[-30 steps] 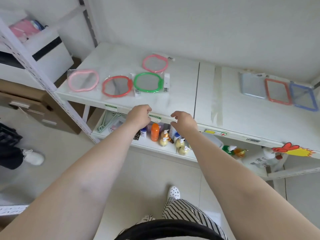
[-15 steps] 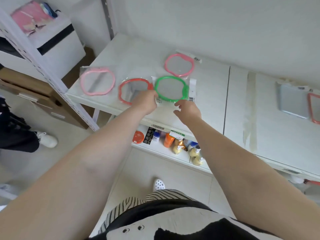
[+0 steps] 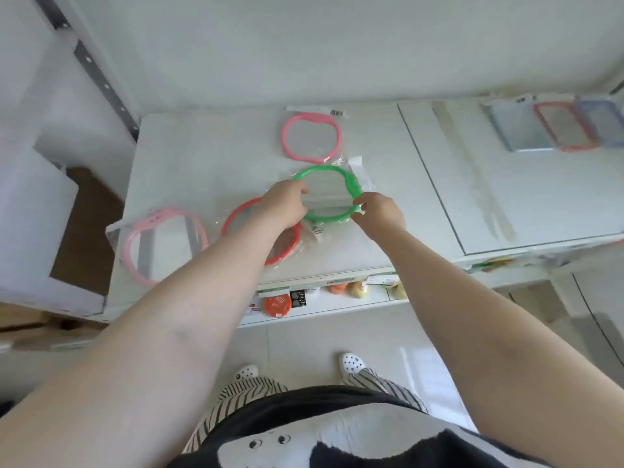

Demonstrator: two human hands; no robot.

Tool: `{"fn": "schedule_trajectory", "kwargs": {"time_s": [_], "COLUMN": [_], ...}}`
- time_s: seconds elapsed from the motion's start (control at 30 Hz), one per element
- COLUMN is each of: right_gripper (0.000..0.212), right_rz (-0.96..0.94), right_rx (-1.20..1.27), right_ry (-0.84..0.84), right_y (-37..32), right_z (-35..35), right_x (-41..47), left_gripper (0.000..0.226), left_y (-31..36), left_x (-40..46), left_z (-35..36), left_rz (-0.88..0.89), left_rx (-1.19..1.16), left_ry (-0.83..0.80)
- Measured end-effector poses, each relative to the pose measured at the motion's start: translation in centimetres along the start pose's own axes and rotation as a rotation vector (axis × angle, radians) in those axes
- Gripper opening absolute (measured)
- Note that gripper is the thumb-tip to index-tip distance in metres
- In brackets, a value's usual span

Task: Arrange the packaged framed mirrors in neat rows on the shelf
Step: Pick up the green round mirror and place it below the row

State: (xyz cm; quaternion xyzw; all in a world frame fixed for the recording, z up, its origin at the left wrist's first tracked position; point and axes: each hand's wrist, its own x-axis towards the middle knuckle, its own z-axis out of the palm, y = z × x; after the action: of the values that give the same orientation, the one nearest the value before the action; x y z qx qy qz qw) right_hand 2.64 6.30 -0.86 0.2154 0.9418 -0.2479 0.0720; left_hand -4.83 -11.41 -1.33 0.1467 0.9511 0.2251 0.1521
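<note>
On the white shelf (image 3: 202, 157) lie several round mirrors in clear bags. The green-framed mirror (image 3: 332, 175) sits at the centre, held on both sides: my left hand (image 3: 285, 204) grips its left rim and my right hand (image 3: 378, 212) pinches its lower right rim. A red-framed mirror (image 3: 287, 246) lies just left of it, partly under my left wrist. Further left is a light pink mirror (image 3: 158, 246) near the shelf's front corner. A darker pink mirror (image 3: 312, 138) lies behind the green one.
Three rectangular mirrors, grey (image 3: 516, 130), red (image 3: 564, 128) and blue (image 3: 604, 125), lie in a row at the far right. A lower shelf (image 3: 337, 304) holds bottles and an orange lid. A metal upright (image 3: 98, 72) and a white box (image 3: 37, 211) stand on the left.
Both hands moved forward from the shelf's front edge onto the green mirror and closed on its rim. The view has tilted further down over the shelf.
</note>
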Motion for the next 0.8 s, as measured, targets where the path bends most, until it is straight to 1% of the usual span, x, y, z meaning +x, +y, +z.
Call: {"fn": "schedule_trajectory", "kwargs": {"time_s": [0.1,0.2,0.33,0.43,0.6,0.7,0.8], "right_gripper": [0.034,0.034,0.033,0.033,0.035,0.035,0.029], "right_rz": [0.108,0.186,0.274,0.292,0.259,0.333,0.434], "right_rx": [0.042,0.079,0.113,0.114,0.072,0.104,0.135], "right_ry": [0.054,0.092,0.104,0.099,0.078,0.070,0.046], "right_y": [-1.4,-2.5,-2.7,-3.2,-4.7,-5.3,-5.1], "right_z": [1.0,2.0,3.0,3.1,1.8,1.3,2.0], "right_x": [-1.5,-3.2,-4.8,-4.9,-2.4,-0.9,-0.1], "left_gripper": [0.041,0.035,0.030,0.032,0.036,0.039,0.039], "left_y": [-1.9,-3.5,-3.6,-3.6,-3.5,-3.3,-2.9], "left_x": [0.3,0.8,0.9,1.1,2.3,3.1,3.5], "left_z": [-1.5,-2.7,-3.0,-2.9,-3.3,-3.3,-2.6], "left_rz": [0.103,0.153,0.204,0.199,0.164,0.123,0.062], "left_rx": [0.065,0.086,0.096,0.086,0.091,0.075,0.033], "left_ry": [-0.018,-0.034,-0.069,-0.087,-0.089,-0.095,-0.168]}}
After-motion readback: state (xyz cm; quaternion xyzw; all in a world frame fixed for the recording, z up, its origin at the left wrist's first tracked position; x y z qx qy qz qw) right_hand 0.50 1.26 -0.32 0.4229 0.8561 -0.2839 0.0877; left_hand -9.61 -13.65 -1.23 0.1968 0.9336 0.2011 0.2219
